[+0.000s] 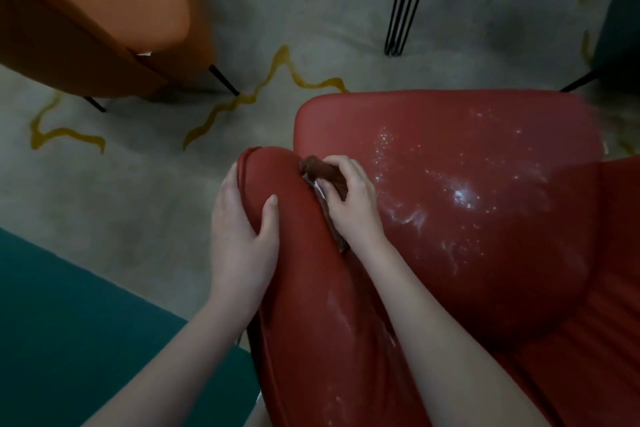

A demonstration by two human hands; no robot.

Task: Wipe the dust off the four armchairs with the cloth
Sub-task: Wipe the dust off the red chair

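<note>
A red armchair (450, 156) fills the lower right of the head view, its seat speckled with white dust. My right hand (353, 198) grips a bunched brown cloth (320, 170) and presses it into the crease between the seat and the left armrest. My left hand (242, 236) rests over the rounded front of that armrest, thumb on top and fingers around its outer side. White streaks run down the armrest's inner face. An orange armchair (97, 10) stands at the top left. A dark green armchair (620, 28) shows at the right edge.
A small round table on black wire legs (405, 3) stands at the top centre. The floor is a pale carpet with yellow wavy lines (242, 100). A teal surface (69, 340) fills the lower left corner.
</note>
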